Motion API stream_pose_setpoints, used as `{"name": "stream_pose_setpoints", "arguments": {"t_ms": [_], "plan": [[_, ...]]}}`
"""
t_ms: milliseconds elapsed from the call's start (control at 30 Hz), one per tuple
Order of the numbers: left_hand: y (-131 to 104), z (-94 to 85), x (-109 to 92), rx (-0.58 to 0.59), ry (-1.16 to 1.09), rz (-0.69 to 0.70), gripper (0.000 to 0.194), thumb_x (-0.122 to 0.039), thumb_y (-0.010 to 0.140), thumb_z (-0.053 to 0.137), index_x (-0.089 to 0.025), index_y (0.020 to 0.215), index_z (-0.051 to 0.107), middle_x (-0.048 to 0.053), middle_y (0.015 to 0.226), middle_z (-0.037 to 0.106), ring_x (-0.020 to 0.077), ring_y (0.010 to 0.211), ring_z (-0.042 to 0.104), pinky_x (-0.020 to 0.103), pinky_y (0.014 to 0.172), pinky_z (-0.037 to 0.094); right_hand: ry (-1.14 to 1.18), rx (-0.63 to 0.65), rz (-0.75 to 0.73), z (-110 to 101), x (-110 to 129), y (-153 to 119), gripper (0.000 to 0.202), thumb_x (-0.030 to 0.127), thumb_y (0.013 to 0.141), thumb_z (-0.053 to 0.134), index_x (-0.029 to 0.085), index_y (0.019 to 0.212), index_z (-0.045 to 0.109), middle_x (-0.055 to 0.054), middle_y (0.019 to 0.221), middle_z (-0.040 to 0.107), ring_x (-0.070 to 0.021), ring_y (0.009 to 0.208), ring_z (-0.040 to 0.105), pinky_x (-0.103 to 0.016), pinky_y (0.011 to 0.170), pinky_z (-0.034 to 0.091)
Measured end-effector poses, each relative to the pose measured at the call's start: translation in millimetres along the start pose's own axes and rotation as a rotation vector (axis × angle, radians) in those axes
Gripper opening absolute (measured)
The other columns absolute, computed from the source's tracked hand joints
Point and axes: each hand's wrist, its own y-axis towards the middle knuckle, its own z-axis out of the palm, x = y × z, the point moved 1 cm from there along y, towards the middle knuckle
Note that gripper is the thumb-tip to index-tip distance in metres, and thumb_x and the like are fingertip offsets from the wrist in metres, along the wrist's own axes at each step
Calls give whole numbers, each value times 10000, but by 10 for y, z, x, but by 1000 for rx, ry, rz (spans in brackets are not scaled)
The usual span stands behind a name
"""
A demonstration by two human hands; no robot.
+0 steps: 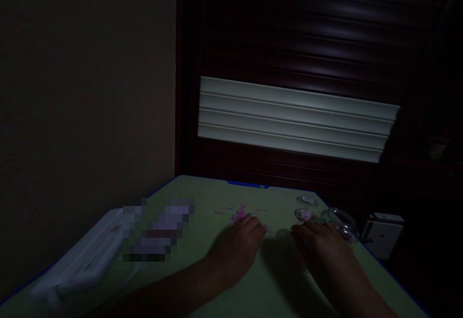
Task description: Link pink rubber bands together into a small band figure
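Note:
The light is dim. My left hand (246, 241) is low over the green table, its fingers curled together and their tips hidden from me. Just beyond it lies a pink piece (238, 214) with small colourful bits around it. My right hand (320, 245) is bent with fingers closed, beside several round clear containers at the table's right edge. What either hand holds, if anything, cannot be made out. One small round container (305, 214) with pinkish contents sits just past my right fingers. Something faintly pink (298, 255) shows below that hand.
A clear round lid (307, 201) with a white label lies behind the containers. On the left are a long white device (87, 250) and a pixelated patch over a flat item. The green table (202, 190) has a blue rim. A white box (384, 236) stands beyond its right edge.

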Motion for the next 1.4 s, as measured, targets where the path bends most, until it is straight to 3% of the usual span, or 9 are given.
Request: {"name": "stream_pose_setpoints", "arguments": {"t_ms": [300,567,933,1400], "plan": [[30,-44,-111,-185,-563,-365,131,-184,843,470,-179,808,596,10,816,599,140,772,555,262,712,439,68,-104,-105,75,41,5,175,78,783,531,216,721,621,4,709,623,-143,694,574,-259,661,329],[37,99,-100,-152,-843,-542,103,-198,782,515,-157,765,608,33,822,636,159,795,582,266,727,445,107,-139,-171,132,86,-7,160,96,751,571,237,743,645,21,682,633,-134,651,576,-253,661,326],[61,82,-94,-110,-1008,-550,154,-289,744,582,-138,748,612,35,763,608,165,772,560,270,725,425,174,13,-136,232,179,-1,133,107,720,614,196,818,631,-7,777,662,-139,730,598,-228,695,358],[85,49,-148,-68,-1136,-599,226,-377,684,637,-154,688,602,12,691,574,171,741,527,270,704,388,160,-200,-195,273,93,3,169,58,731,589,221,702,626,30,630,610,-128,609,553,-238,626,313]]}}
